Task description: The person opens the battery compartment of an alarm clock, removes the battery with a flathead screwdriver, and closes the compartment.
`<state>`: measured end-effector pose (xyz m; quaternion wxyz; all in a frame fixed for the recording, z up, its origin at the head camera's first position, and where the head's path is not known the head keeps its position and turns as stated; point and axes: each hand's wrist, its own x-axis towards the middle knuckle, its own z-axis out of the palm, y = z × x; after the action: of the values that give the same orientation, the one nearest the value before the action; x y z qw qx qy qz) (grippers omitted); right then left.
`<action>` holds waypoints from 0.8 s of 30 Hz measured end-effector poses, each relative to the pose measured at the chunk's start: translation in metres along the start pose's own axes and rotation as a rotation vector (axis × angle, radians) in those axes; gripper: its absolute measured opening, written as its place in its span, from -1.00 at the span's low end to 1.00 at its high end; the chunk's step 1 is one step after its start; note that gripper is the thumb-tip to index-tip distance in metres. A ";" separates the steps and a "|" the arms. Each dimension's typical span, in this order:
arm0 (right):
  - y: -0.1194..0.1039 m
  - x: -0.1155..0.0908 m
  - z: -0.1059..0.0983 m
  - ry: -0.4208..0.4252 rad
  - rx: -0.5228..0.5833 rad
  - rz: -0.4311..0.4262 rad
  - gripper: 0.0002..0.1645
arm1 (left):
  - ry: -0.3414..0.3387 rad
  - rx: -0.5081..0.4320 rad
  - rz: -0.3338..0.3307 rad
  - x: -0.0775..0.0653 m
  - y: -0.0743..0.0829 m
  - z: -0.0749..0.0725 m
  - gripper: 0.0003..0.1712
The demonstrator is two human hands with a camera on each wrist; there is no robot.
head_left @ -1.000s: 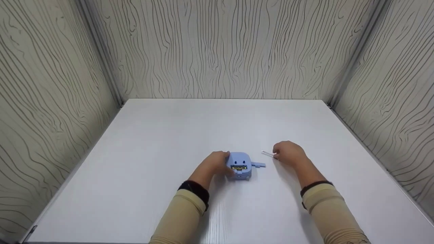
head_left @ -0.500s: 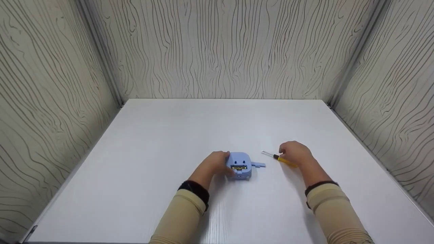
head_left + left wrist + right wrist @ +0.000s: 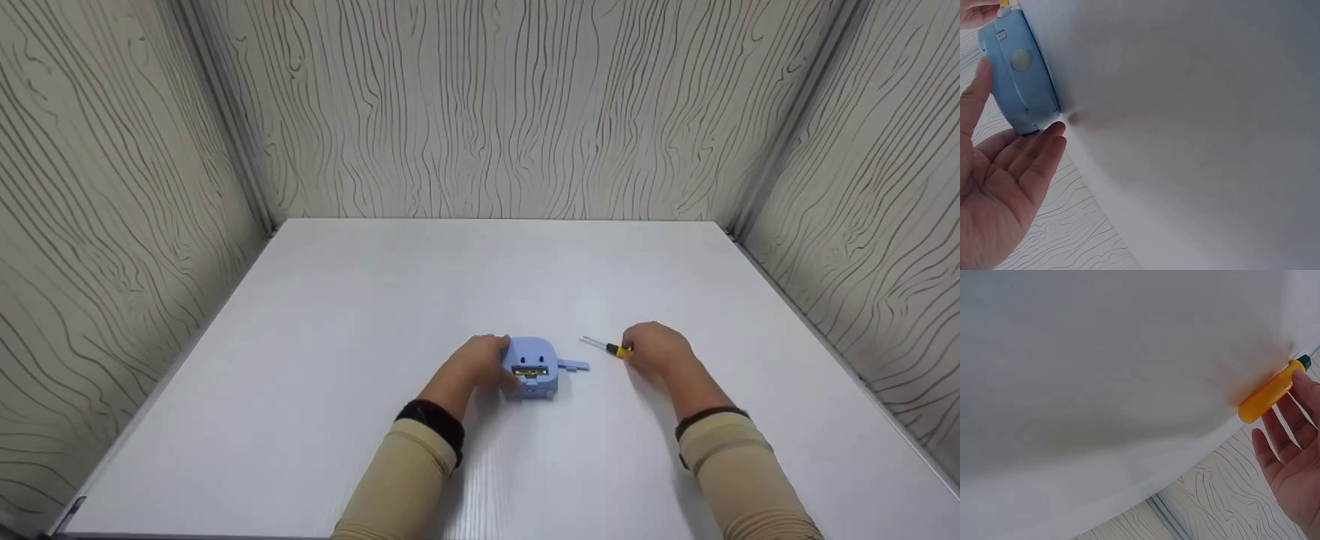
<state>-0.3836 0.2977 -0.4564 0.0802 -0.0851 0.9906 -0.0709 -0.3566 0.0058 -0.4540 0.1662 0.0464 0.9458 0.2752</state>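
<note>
A small, rounded light-blue device [image 3: 531,352] stands on the white table, with two dark dots and a slot showing gold-coloured parts inside. From its right side a thin blue flap [image 3: 574,366] sticks out. My left hand [image 3: 481,363] holds the device by its left side, thumb on the near face and fingers around the far edge. To the right, my right hand [image 3: 658,348] pinches the yellow handle [image 3: 1269,395] of a screwdriver between thumb and fingers. The screwdriver's metal shaft [image 3: 594,342] points left toward the device, past a black collar [image 3: 613,349].
The white table [image 3: 360,300] extends around both hands. Wood-grain patterned panels [image 3: 480,112] enclose it at the back and both sides, with grey metal posts [image 3: 225,120] at the rear corners.
My right hand drew back to the right from the shaft, uncovering the yellow handle, then came down and took hold of it. The left hand and the device stayed put.
</note>
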 end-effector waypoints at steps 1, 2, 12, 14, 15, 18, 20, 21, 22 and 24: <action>0.000 0.000 0.001 -0.003 0.000 0.006 -0.84 | 0.001 0.009 0.006 0.000 0.000 0.000 0.00; 0.000 0.000 0.002 -0.008 0.004 0.015 -0.83 | 0.002 0.018 0.013 0.000 0.000 0.000 0.00; -0.001 0.002 0.003 -0.027 0.009 0.049 -0.85 | 0.003 0.023 0.031 0.000 -0.001 0.000 0.03; -0.001 0.001 0.002 -0.022 0.010 0.046 -0.86 | 0.002 0.020 0.034 0.000 -0.001 0.000 0.03; -0.001 0.000 0.002 -0.020 0.010 0.042 -0.87 | 0.002 0.019 0.033 0.000 0.000 0.000 0.03; -0.001 -0.001 0.001 -0.011 -0.005 0.031 -0.90 | 0.000 0.013 0.026 -0.001 0.000 -0.001 0.03; -0.001 -0.002 -0.001 -0.006 -0.012 0.025 -0.90 | 0.001 0.006 0.022 0.000 -0.001 -0.001 0.03; -0.001 -0.002 -0.002 -0.005 -0.011 0.025 -0.89 | 0.000 0.002 0.019 0.000 -0.001 0.000 0.03; -0.001 -0.002 -0.003 -0.002 -0.014 0.026 -0.88 | 0.000 -0.001 0.019 0.000 -0.001 -0.001 0.03; -0.002 -0.003 -0.005 0.000 -0.007 0.029 -0.86 | -0.002 -0.006 0.015 0.000 0.000 0.000 0.03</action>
<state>-0.3816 0.2974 -0.4509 0.0809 -0.0712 0.9920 -0.0664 -0.3567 0.0052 -0.4538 0.1652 0.0534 0.9443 0.2795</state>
